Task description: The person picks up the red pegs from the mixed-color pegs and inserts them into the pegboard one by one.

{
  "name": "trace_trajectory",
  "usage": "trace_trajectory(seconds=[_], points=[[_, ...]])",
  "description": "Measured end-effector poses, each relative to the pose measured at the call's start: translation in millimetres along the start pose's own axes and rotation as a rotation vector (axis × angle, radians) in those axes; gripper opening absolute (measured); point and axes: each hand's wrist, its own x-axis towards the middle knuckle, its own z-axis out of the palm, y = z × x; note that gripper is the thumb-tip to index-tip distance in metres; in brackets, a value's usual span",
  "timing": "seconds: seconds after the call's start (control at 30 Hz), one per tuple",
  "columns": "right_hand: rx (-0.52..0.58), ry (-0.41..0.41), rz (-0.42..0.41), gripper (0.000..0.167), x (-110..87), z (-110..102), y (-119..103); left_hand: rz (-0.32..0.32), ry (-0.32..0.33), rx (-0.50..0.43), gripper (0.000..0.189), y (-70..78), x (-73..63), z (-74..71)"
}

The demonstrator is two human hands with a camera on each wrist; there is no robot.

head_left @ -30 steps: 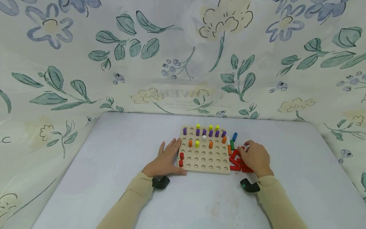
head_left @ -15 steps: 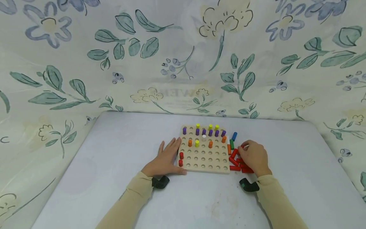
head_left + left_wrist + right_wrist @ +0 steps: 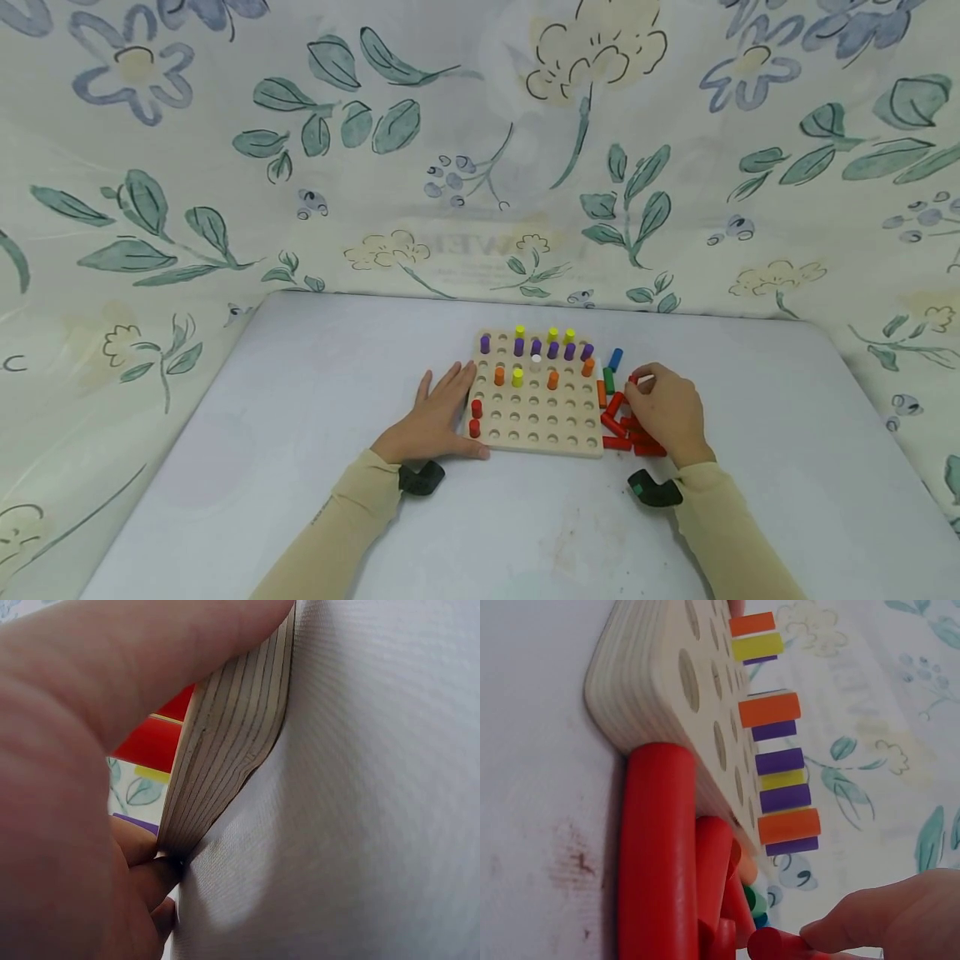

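My left hand (image 3: pixel 431 421) lies against the left side of a wooden pegboard (image 3: pixel 523 446), thumb along its front edge and fingers spread. In the left wrist view the thumb crosses the board's layered edge (image 3: pixel 232 712). My right hand (image 3: pixel 671 412) pinches a red peg (image 3: pixel 776 943) between thumb and fingers, just over a loose pile of red pegs (image 3: pixel 617 443). Two red pegs stand in holes at the board's left. Purple pegs (image 3: pixel 519 347), yellow pegs (image 3: pixel 517 378), orange pegs (image 3: pixel 552 381) and a white peg (image 3: pixel 536 361) stand further back.
Beside the board's right edge lie an orange peg (image 3: pixel 602 393), a green peg (image 3: pixel 608 381) and a blue peg (image 3: pixel 616 360). The white table (image 3: pixel 300 350) ends at a floral cloth backdrop (image 3: pixel 480 150). Dark wrist cameras (image 3: pixel 422 479) sit on both wrists.
My right hand has risen very slightly over the pile with the red peg between its fingers. My left hand and the board stay in place.
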Motion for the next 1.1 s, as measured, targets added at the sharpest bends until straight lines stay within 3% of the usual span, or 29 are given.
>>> trace_trajectory(seconds=[1.1], points=[[0.1, 0.178, -0.249, 0.031, -22.6, -6.0, -27.5, -0.001, 0.003, -0.005, 0.124, 1.5, -0.9, -0.8]])
